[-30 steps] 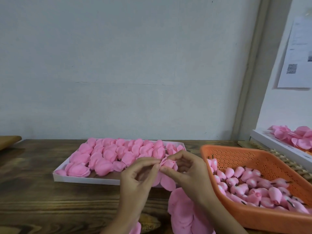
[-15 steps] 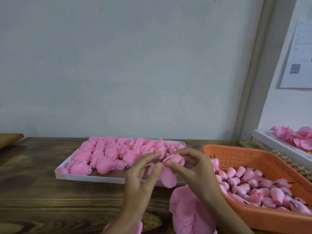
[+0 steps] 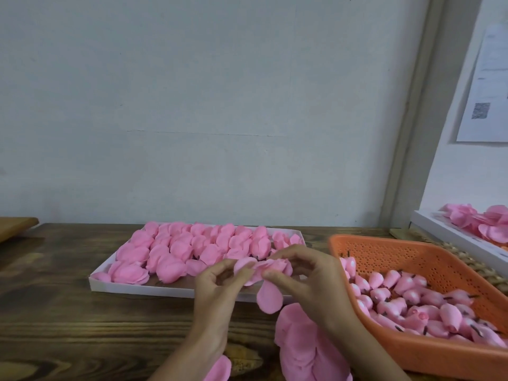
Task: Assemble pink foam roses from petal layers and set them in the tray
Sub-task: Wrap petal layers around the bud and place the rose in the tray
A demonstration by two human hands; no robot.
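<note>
Left fingers: the left hand (image 3: 217, 287) has its fingers (image 3: 243, 274) curled together, pinching the left edge of the half-made rose (image 3: 265, 266).
Right fingers: the right hand (image 3: 310, 279) meets it from the other side, thumb pressed on the front of the rose and the other fingers (image 3: 288, 252) arched over its top, so they grip it too.
Rose: it is held in the air between both hands, over the near right corner of the tray (image 3: 137, 287). One loose petal (image 3: 270, 297) hangs down from it, below the thumbs.
Tray: white, shallow and lying flat. It is packed with finished roses (image 3: 176, 250) from its far edge to near its front, where a strip of brown floor shows bare.
Petal layers: a pile of petal layers (image 3: 299, 350) lies under the right wrist, and a single pink piece (image 3: 219, 370) lies by the left forearm at the bottom edge.
Basket: an orange perforated basket (image 3: 384, 254) stands just right of the tray, holding pink buds (image 3: 406, 296) with dark stubs.
Surface: dark, grained wood (image 3: 55, 312) carries everything. A lighter wooden board (image 3: 13, 228) pokes in at the far left.
Room: a plain pale wall (image 3: 192, 105) rises behind. To the right, a second white tray (image 3: 450, 236) with pink petals (image 3: 486, 225) rests on a woven mat (image 3: 467, 261), and a printed sheet (image 3: 492, 86) with a square code hangs above it.
</note>
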